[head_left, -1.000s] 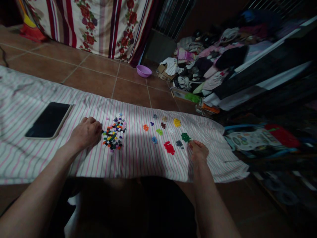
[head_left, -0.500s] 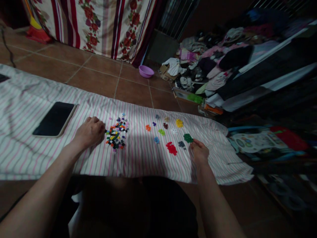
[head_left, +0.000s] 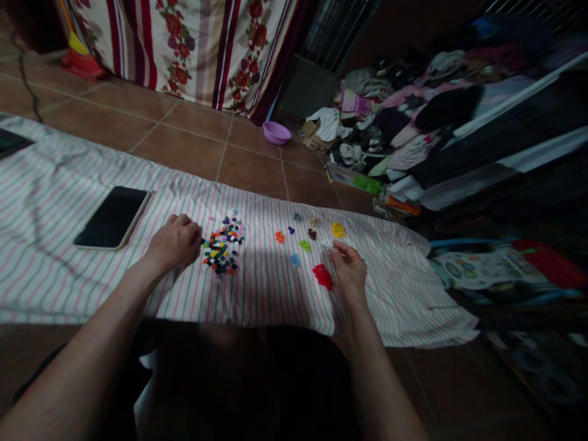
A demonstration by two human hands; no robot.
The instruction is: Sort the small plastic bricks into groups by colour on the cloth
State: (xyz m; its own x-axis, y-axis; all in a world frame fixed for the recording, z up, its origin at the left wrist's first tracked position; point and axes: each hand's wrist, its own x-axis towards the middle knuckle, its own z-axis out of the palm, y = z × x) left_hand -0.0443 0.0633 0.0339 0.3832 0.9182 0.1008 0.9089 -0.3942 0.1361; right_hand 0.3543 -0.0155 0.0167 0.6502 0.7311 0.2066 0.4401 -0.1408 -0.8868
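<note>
My left hand (head_left: 177, 242) rests on the striped cloth, fingers curled, against the left side of a mixed pile of tiny coloured pieces (head_left: 223, 248). Whatever its fingers hold is hidden. Over to the right, my right hand (head_left: 350, 269) has its fingertips together at a small white pile (head_left: 326, 244); anything in the pinch is too small to make out. Sorted by colour around it lie red (head_left: 323, 277), yellow (head_left: 338, 229), lime green (head_left: 304, 245), dark brown (head_left: 312, 234), orange (head_left: 280, 236) and light blue (head_left: 294, 260) heaps. My right hand covers the dark green and dark grey heaps.
A phone (head_left: 113, 218) lies on the striped cloth (head_left: 266, 294) left of my left hand, with another dark device (head_left: 13, 143) at the far left edge. Beyond the cloth, a purple basin (head_left: 276, 133) stands on the tiled floor near heaped clothes (head_left: 367, 122).
My right hand has moved left and slightly away from me, from the dark green heap to the white one. My left hand stays beside the mixed pile. The whole view has shifted slightly.
</note>
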